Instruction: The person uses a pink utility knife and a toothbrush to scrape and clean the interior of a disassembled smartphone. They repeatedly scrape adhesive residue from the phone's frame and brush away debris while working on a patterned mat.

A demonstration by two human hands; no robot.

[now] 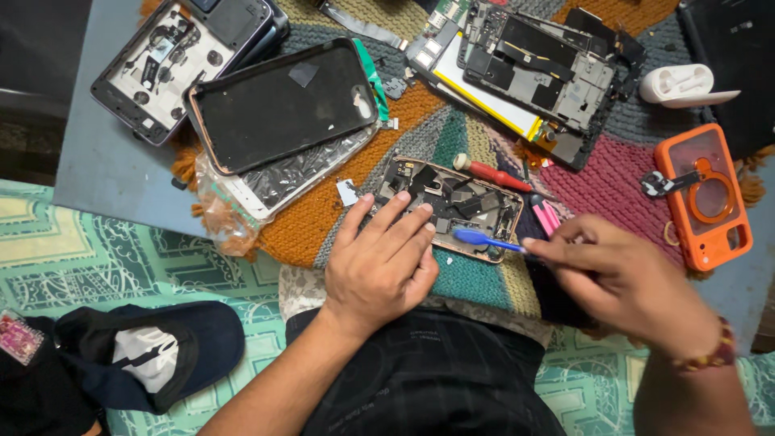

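Glossy orange plastic phone case [704,198], rough woven cloth mat [339,210], matt black case [282,105]

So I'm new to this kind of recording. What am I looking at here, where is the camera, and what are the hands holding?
There is one picture, taken by a camera worn on a person's head and looking down at their own two bare hands; no machine is involved. The left hand rests flat on an opened phone body, steadying it on a woven mat. The right hand pinches a blue-headed brush, its tip over the phone's edge. Around them lie a red-handled screwdriver, a black phone case, another dismantled phone, an orange case, a white earbud case and, lower left, a dark cap.
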